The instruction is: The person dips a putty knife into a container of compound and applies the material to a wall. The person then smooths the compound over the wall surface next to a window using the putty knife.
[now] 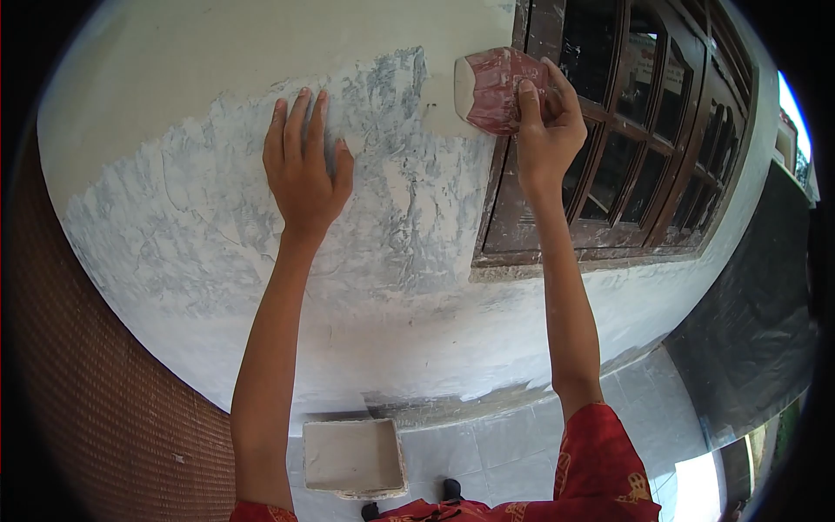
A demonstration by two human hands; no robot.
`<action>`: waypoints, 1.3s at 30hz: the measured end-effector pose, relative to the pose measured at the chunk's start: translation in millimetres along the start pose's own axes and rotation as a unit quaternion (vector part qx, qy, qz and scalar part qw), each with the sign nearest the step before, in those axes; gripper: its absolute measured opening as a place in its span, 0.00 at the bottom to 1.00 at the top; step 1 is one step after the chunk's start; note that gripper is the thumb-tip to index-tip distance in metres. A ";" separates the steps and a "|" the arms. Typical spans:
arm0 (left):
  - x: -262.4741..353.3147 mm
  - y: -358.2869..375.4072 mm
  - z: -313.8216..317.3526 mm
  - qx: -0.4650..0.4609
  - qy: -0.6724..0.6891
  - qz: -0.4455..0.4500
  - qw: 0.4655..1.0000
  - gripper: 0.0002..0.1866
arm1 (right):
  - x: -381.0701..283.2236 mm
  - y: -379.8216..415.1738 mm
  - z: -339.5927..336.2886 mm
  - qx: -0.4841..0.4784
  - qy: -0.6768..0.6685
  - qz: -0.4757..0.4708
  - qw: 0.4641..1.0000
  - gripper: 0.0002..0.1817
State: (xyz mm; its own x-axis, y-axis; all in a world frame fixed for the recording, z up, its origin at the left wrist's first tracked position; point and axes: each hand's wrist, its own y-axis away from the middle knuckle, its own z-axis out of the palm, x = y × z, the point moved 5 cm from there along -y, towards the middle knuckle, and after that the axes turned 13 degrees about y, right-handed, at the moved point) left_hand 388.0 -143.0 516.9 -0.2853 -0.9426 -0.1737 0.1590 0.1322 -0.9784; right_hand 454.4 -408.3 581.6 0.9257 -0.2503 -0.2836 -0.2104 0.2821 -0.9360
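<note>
The right hand has its fingers closed on a red, ribbed, paste-smeared hand-size piece, thumb on its near face, so its pale front edge seems to be kept against the wall, just beside the dark brown wooden window frame. The left hand holds nothing, its fingers spread over the patchy grey-white wall, perhaps for support, while a pale rectangular tub of cream paste sits below on the grey tiled floor, probably for easy reach.
</note>
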 end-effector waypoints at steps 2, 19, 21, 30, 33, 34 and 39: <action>-0.9 0.2 -0.7 0.003 0.001 -0.002 1.000 0.28 | 5.8 -5.3 -18.8 0.033 -0.037 0.028 0.998 0.20; 0.3 -0.3 -0.2 -0.007 0.004 0.004 1.000 0.28 | 9.4 11.0 -27.3 0.006 -0.077 0.068 0.995 0.21; -1.2 0.6 0.0 -0.008 0.004 0.007 1.000 0.28 | 5.8 14.7 -11.4 -0.010 -0.092 0.049 0.994 0.21; -0.5 0.1 0.5 -0.008 -0.004 0.003 1.000 0.28 | 18.1 -9.8 -31.3 0.050 -0.061 0.063 0.995 0.21; -0.7 0.1 0.8 -0.008 -0.005 0.005 1.000 0.28 | 6.3 -4.3 -8.4 -0.001 -0.082 0.056 0.995 0.20; -0.8 0.4 -0.1 -0.007 -0.008 0.009 1.000 0.28 | 6.8 -6.7 -4.6 -0.010 -0.033 0.028 0.999 0.20; 0.7 -0.6 -0.2 -0.001 -0.008 0.003 1.000 0.27 | 18.0 -22.4 -37.8 0.079 -0.030 0.054 0.995 0.20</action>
State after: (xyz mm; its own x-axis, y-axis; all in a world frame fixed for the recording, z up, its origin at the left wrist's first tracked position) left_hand 387.6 -143.7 517.4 -0.2697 -0.9465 -0.1774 0.1595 0.1378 -0.9775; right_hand 463.9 -454.1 589.6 0.9188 -0.1563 -0.3626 -0.2615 0.4472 -0.8554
